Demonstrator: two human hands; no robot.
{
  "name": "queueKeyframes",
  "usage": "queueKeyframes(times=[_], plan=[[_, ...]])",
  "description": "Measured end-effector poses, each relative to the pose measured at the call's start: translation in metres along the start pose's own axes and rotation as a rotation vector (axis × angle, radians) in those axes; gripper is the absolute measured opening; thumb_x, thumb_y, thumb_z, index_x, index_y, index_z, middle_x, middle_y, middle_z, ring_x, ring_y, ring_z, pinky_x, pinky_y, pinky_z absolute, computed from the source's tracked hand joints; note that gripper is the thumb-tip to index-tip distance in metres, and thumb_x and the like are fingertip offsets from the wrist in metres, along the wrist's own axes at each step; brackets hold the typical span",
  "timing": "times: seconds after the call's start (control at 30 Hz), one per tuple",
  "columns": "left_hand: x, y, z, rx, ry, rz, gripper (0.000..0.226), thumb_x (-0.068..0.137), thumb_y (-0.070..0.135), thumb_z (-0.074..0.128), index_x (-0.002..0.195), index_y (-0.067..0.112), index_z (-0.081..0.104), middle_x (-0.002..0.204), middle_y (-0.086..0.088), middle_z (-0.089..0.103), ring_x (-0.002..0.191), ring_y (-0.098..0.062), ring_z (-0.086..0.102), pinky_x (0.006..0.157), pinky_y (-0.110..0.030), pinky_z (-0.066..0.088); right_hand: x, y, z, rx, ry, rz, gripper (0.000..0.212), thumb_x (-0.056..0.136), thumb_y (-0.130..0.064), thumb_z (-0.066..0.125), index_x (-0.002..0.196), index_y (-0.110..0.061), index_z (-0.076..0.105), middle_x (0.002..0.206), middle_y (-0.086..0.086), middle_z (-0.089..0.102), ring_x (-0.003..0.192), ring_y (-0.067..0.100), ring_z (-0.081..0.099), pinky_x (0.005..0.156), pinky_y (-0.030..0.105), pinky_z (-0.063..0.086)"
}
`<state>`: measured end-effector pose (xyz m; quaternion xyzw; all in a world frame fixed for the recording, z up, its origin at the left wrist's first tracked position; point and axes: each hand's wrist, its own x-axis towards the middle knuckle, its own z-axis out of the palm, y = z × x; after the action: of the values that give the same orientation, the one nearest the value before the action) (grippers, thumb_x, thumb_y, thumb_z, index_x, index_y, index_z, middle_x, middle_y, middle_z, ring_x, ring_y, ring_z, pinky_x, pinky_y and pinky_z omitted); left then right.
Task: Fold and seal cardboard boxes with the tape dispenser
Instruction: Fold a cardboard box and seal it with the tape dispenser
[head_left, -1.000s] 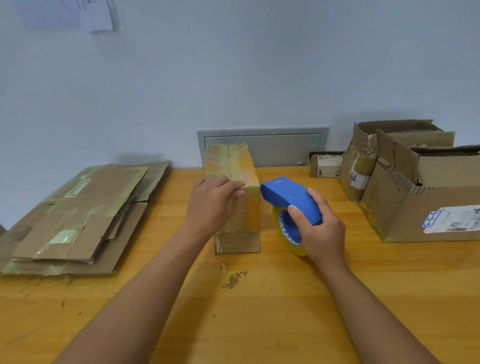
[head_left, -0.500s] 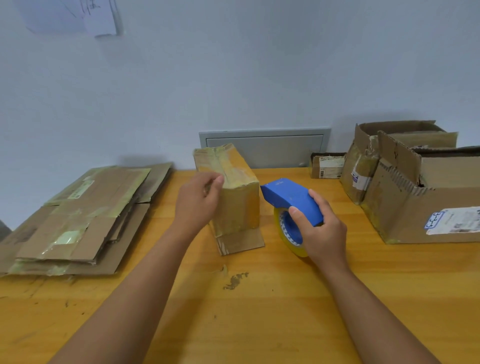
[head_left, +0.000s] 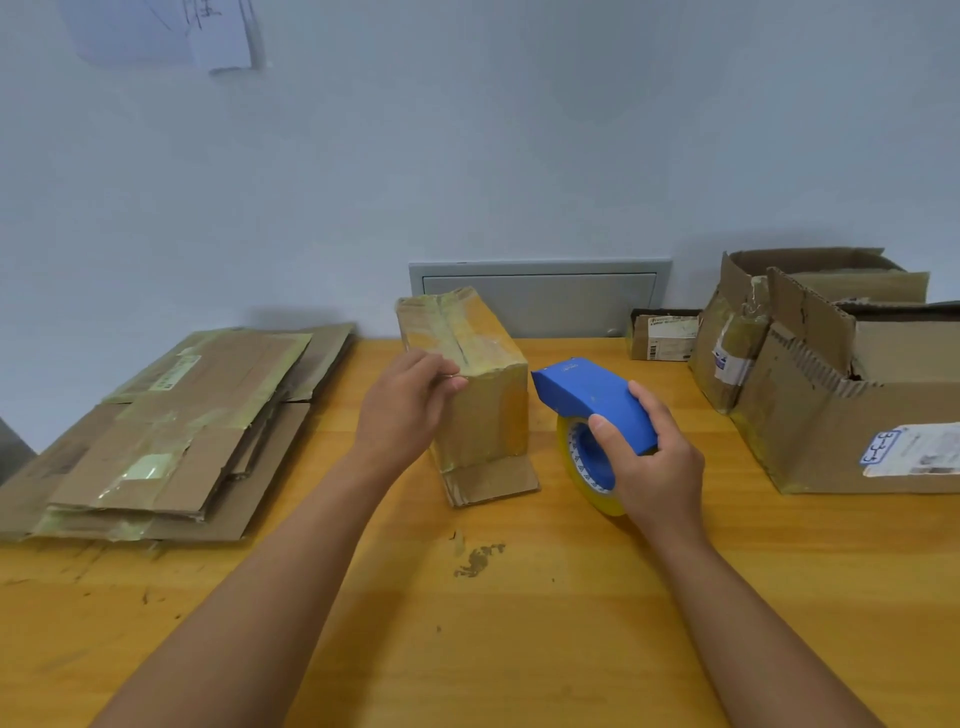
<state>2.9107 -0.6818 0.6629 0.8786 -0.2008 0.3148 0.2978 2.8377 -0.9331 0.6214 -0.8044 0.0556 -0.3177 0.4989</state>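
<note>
Cardboard box (head_left: 475, 395) partly hidden by left hand (head_left: 402, 410).

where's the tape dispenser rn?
Head view, right of centre: the blue tape dispenser rests on the table, gripped by the right hand, just right of the taped box.

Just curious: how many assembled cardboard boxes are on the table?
4: a taped box by the left hand, a small one at the wall, two open ones right. Others may be hidden.

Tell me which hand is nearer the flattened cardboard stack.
Left. The left hand is at the taped box, right of the stack; the right hand grips the tape dispenser, farther right.
</note>
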Motion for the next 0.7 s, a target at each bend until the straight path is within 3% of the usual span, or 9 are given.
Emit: queueKeyframes(times=[0.13,0.23,0.37,0.43,0.57,0.7], plan=[[0.0,0.018,0.016,0.05,0.085,-0.013,0.016,0.093,0.03,0.067,0.093,0.014,0.07,0.09,0.004,0.067,0.084,-0.011,0.056,0.07,-0.023,0.039,0.0,0.0,0.0,0.008,0.002,-0.008,0.066,0.085,-0.055,0.067,0.141,-0.022,0.054,0.119,-0.014,0.054,0.102,0.012,0.056,0.08,0.03,0.051],[-0.001,0.024,0.019,0.025,0.082,-0.078,0.019,0.093,0.032,0.067,0.098,0.014,0.066,0.094,0.003,0.065,0.087,-0.013,0.057,0.072,-0.023,0.041,0.001,0.001,0.0,0.014,0.026,0.005,0.061,0.088,-0.048,0.07,0.141,-0.022,0.054,0.119,-0.013,0.054,0.102,0.011,0.055,0.078,0.023,0.047],[-0.006,0.008,0.009,-0.037,-0.028,-0.025,0.023,0.094,0.033,0.065,0.11,0.017,0.068,0.126,0.001,0.061,0.123,-0.013,0.05,0.097,-0.027,0.043,0.002,0.002,-0.001,0.079,0.1,0.058,0.059,0.086,-0.048,0.071,0.138,-0.024,0.056,0.118,-0.015,0.054,0.1,0.006,0.053,0.073,0.01,0.041],[-0.007,-0.001,0.004,-0.031,-0.056,0.038,0.023,0.094,0.028,0.066,0.115,0.019,0.068,0.13,0.0,0.06,0.134,-0.017,0.044,0.106,-0.036,0.039,0.004,0.004,-0.003,0.077,0.127,0.057,0.058,0.087,-0.044,0.073,0.138,-0.023,0.055,0.119,-0.015,0.053,0.101,0.005,0.052,0.072,0.01,0.041],[-0.002,0.007,0.005,0.079,-0.003,0.026,0.034,0.089,0.039,0.069,0.116,0.018,0.068,0.116,0.0,0.067,0.113,-0.017,0.053,0.094,-0.038,0.045,0.006,0.007,-0.005,0.062,0.151,0.058,0.059,0.088,-0.042,0.072,0.141,-0.021,0.053,0.123,-0.013,0.051,0.107,0.009,0.052,0.077,0.016,0.042],[0.001,0.024,0.021,0.152,0.033,0.018,0.044,0.081,0.057,0.062,0.102,0.019,0.072,0.101,0.003,0.066,0.101,-0.021,0.05,0.084,-0.023,0.028,0.006,0.005,-0.005,0.055,0.147,0.062,0.062,0.087,-0.044,0.073,0.141,-0.021,0.053,0.122,-0.013,0.051,0.105,0.008,0.05,0.076,0.017,0.042]])
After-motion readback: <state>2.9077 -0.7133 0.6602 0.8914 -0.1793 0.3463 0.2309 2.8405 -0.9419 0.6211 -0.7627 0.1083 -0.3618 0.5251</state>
